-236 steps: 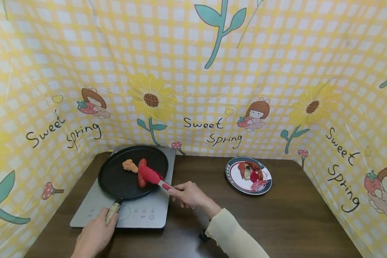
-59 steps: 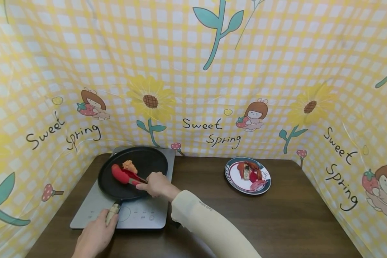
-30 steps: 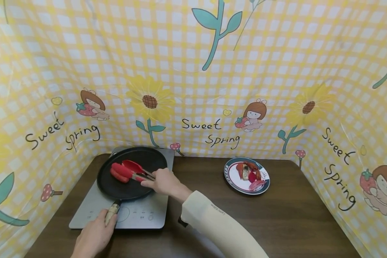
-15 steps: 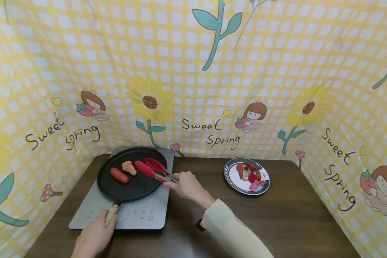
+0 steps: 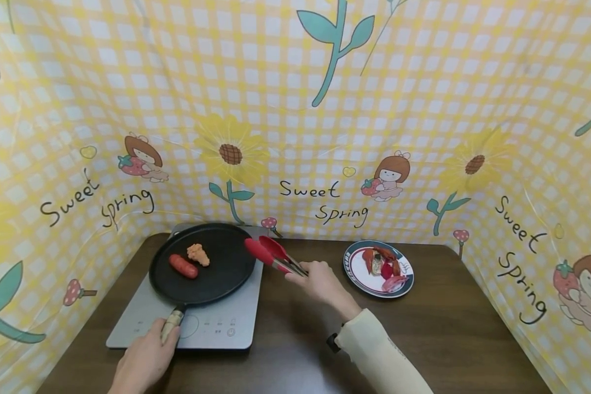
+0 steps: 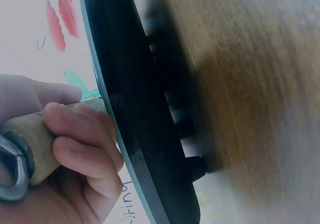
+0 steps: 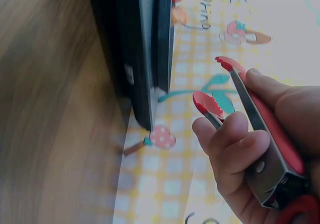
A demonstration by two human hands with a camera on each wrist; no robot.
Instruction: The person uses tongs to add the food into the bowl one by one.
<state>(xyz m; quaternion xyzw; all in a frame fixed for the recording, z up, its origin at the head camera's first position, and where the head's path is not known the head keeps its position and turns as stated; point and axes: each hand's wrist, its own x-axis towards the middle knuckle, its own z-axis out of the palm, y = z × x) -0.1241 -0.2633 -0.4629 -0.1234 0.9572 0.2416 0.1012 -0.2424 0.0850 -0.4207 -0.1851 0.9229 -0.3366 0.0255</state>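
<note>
My left hand [image 5: 145, 353] grips the pale handle [image 5: 171, 324] of a round black frying pan [image 5: 221, 290]; in the left wrist view the fingers [image 6: 85, 149] curl round that handle. A red sausage [image 5: 183, 266] and a lumpy orange-brown piece of fried chicken [image 5: 198, 255] lie side by side in the pan. My right hand [image 5: 320, 282] holds red-tipped metal tongs [image 5: 276, 256] to the right of the pan, over the table. Their tips stand apart with nothing between them, as the right wrist view also shows for the tongs [image 7: 260, 114].
The pan sits on a silver induction cooktop [image 5: 128, 331] at the left of the dark wooden table [image 5: 305, 339]. A plate [image 5: 359, 284] with several food pieces stands at the back right. Yellow checked cloth [image 5: 300, 137] walls the back and sides.
The sausage was moved by the tongs from right of the chicken to its left and let go. My right hand has since drawn back rightward with the opened tongs. The left hand stays put.
</note>
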